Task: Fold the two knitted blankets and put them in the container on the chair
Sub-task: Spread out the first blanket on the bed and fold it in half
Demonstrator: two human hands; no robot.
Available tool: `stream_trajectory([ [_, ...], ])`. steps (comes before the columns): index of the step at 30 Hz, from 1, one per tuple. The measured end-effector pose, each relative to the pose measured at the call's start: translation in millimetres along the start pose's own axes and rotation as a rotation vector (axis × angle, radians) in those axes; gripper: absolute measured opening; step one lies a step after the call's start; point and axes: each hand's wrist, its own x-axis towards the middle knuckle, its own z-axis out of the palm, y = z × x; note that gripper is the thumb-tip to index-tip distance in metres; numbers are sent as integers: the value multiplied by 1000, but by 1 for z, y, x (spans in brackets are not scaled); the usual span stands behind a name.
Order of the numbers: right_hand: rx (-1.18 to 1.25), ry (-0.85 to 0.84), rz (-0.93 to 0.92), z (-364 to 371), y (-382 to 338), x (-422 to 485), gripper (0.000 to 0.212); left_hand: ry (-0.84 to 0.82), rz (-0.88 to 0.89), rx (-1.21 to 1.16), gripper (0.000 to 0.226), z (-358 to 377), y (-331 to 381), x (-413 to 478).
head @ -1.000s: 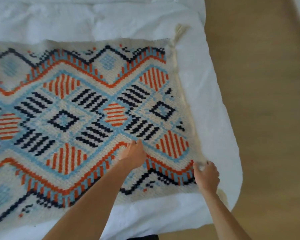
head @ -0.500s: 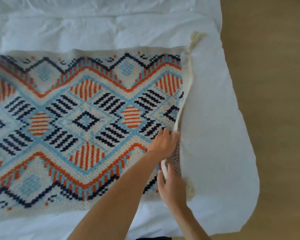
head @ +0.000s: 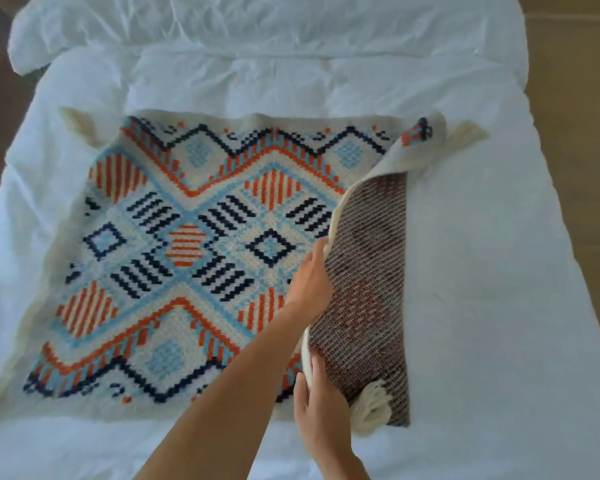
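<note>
A second earlier the blanket [head: 201, 244] lay flat on the bed [head: 482, 271]; now its right edge had been lifted and was turning over to the left, with the dark underside showing and a tassel [head: 374, 407] hanging beside the right hand [head: 321, 410]. That hand pinched the cream edge between thumb and fingers, while the left hand [head: 309, 282] met the raised edge higher up, its fingertips hidden, so I could not tell whether it gripped. This looked like the first fold barely begun, and neither the second blanket nor the container was in view.
</note>
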Motion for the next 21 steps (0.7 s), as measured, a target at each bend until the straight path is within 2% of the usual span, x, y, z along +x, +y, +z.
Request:
stream_trajectory([
  [3, 37, -29, 34, 36, -33, -4, 34, 24, 38, 30, 74, -36, -40, -4],
  [5, 41, -47, 51, 59, -56, -5, 36, 26, 35, 91, 62, -60, -67, -6],
  [7, 56, -69, 90, 81, -79, -5, 36, 11, 15, 142, 40, -83, -93, -8],
  [9, 77, -92, 130, 101, -102, -6, 38, 0, -10, 122, 32, -103, -116, -10],
  [13, 115, -110, 143, 130, -140, -5, 42, -54, -47, 58, 33, -135, -146, -14],
  [16, 150, -118, 150, 140, -157, -6, 46, -100, -85, 53, 43, -147, -159, -15],
  [21, 182, -136, 184, 151, -157, -13, 52, -57, -87, 52, 51, -159, -168, -15],
])
